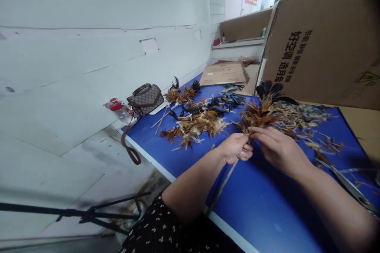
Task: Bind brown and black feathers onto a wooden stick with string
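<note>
My left hand [237, 148] is closed around the thin stick [225, 182] of a feather duster, just below its brown and black feathers [261, 112]. The stick slants down toward my lap at the table's near edge. My right hand [280, 148] has its fingertips pinched together at the base of the feathers, against my left thumb; what lies between them is too small to make out. Loose feathers [305, 118] are heaped behind and right of my right hand. Large scissors [344, 182] lie partly behind my right forearm.
Several bunches of feathers [202, 122] are spread on the blue table [172, 162]. A handbag [146, 101] and a red-lidded bottle [118, 108] stand at its left edge. Flat cardboard [224, 73] lies at the back; a big carton [323, 43] rises at right. A black stand [89, 215] is lower left.
</note>
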Tool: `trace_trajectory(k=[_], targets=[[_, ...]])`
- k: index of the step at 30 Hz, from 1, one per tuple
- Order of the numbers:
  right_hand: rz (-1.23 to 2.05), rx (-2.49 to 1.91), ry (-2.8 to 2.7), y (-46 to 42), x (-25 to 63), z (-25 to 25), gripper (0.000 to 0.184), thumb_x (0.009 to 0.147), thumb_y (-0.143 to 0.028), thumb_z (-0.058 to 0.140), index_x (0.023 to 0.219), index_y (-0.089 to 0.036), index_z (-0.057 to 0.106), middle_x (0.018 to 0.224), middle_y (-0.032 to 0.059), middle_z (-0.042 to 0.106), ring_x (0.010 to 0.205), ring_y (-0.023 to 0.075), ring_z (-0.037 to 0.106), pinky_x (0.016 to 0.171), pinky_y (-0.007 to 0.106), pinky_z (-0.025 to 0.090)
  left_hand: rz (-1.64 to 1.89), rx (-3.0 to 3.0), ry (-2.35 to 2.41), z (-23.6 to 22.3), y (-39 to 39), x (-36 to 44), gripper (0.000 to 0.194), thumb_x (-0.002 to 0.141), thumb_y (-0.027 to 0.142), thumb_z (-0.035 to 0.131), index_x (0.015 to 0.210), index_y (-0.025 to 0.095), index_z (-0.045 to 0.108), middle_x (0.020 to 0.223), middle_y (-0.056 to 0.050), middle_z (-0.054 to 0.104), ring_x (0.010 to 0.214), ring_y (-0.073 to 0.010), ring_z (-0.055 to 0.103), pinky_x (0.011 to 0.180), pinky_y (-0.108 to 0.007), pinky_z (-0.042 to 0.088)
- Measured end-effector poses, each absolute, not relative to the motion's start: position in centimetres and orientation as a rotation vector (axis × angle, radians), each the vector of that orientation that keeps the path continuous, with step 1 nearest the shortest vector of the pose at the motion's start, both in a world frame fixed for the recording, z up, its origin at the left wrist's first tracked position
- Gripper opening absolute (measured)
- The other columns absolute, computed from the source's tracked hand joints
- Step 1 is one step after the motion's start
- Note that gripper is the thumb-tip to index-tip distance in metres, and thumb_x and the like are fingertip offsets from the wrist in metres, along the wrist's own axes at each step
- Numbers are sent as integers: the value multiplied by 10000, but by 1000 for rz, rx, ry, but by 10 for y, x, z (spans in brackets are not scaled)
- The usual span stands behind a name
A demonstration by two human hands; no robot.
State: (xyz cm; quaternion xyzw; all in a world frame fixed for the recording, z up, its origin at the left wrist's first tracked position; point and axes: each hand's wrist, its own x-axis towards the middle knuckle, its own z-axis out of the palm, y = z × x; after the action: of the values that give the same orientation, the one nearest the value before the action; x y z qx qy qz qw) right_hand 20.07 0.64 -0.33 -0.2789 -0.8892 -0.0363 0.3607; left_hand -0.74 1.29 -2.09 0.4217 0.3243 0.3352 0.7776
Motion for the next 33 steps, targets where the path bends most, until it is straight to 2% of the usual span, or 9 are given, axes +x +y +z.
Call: trace_trajectory(k=[3, 6, 8, 11, 15, 19, 22, 27, 33], targets=[[-139, -793, -2118, 1, 202, -5, 328, 986, -147, 676, 1268, -277, 781, 1465, 129, 813, 1202, 308, 829, 1045, 470, 668, 751, 897, 695, -16, 12, -11, 339, 962, 336, 711, 840, 243, 408, 660, 98, 349, 441, -38, 272, 457, -157, 171], [-233, -974, -1821, -4, 200, -10, 218, 948, -275, 766, 1165, -261, 789, 1179, 143, 873, 934, 300, 834, 877, 435, 673, 811, 887, 706, -11, 13, -14, 265, 995, 312, 666, 870, 233, 446, 671, 99, 348, 437, -34, 270, 460, -160, 156], [-166, -1097, -1711, -5, 193, -14, 124, 981, -366, 739, 1044, -265, 775, 936, 108, 834, 749, 263, 757, 757, 418, 632, 856, 896, 740, -10, 14, -14, 272, 1042, 318, 613, 859, 232, 432, 675, 94, 353, 434, -34, 278, 461, -164, 151], [58, -1233, -1685, -4, 179, -20, 241, 1021, -483, 694, 918, -274, 753, 793, 67, 769, 682, 238, 702, 693, 390, 579, 902, 908, 841, -13, 13, -8, 317, 1092, 376, 594, 868, 236, 419, 692, 88, 380, 434, -34, 309, 466, -168, 157], [378, -1339, -1617, 2, 167, -25, 406, 947, -636, 751, 817, -252, 773, 712, 40, 762, 589, 201, 653, 573, 322, 502, 870, 935, 920, -19, 7, 4, 311, 1109, 447, 618, 942, 231, 469, 715, 92, 395, 436, -35, 332, 467, -173, 188], [642, -1268, -1531, 4, 170, -23, 480, 893, -687, 813, 776, -222, 801, 730, 54, 777, 599, 185, 645, 560, 292, 498, 834, 965, 956, -20, 2, 8, 253, 1155, 365, 489, 943, 239, 436, 707, 89, 404, 424, -46, 367, 454, -178, 219], [799, -1197, -1457, 5, 174, -20, 507, 865, -710, 867, 807, -209, 814, 706, 46, 749, 567, 163, 595, 521, 280, 465, 817, 955, 929, -18, 2, 6, 244, 1152, 356, 471, 941, 242, 426, 692, 94, 393, 417, -47, 343, 452, -179, 207], [859, -1119, -1247, 8, 173, -24, 531, 772, -720, 966, 899, -223, 827, 701, 7, 713, 542, 138, 543, 501, 279, 446, 781, 917, 807, -15, 4, 1, 289, 1131, 465, 509, 994, 212, 540, 660, 102, 351, 424, -52, 282, 458, -183, 183], [846, -1084, -1113, 8, 163, -34, 524, 738, -675, 1009, 919, -217, 831, 739, 4, 722, 575, 131, 551, 529, 282, 482, 765, 896, 730, -15, 5, -2, 292, 1099, 484, 563, 994, 211, 553, 667, 96, 354, 428, -55, 273, 455, -184, 175]])
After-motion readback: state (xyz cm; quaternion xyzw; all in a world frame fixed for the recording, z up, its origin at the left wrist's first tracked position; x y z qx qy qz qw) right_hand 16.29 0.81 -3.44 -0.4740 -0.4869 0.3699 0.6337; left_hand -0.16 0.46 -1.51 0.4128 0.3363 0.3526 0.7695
